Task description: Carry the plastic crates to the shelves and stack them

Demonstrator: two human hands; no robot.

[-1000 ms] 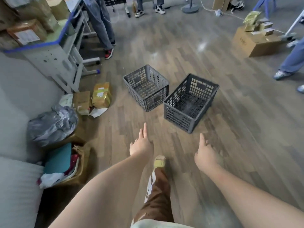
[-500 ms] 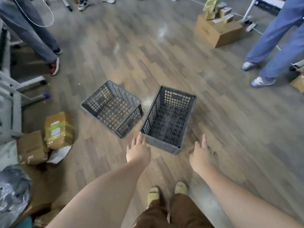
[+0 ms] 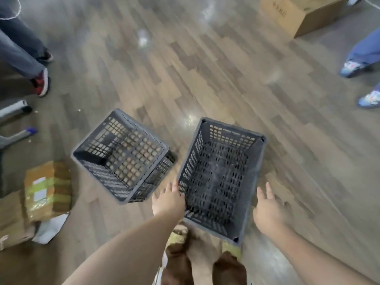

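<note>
Two empty dark grey slotted plastic crates stand on the wood floor. The right crate (image 3: 221, 177) is just in front of my feet; the left crate (image 3: 121, 155) sits beside it, turned at an angle. My left hand (image 3: 167, 200) is open, its fingers against the right crate's left wall near the bottom corner. My right hand (image 3: 269, 208) is open just outside the crate's right wall; whether it touches the wall is unclear. No shelves are in view.
Cardboard parcels (image 3: 48, 188) and paper lie on the floor at left, near metal frame legs (image 3: 15, 108). One person's legs (image 3: 24, 58) stand far left, another's shoes (image 3: 353, 67) far right. A large cardboard box (image 3: 296, 15) is at top right.
I have stepped closer and bent down, so the crates loom larger. Both hands reached forward and now flank the right crate, the left one touching its wall.
</note>
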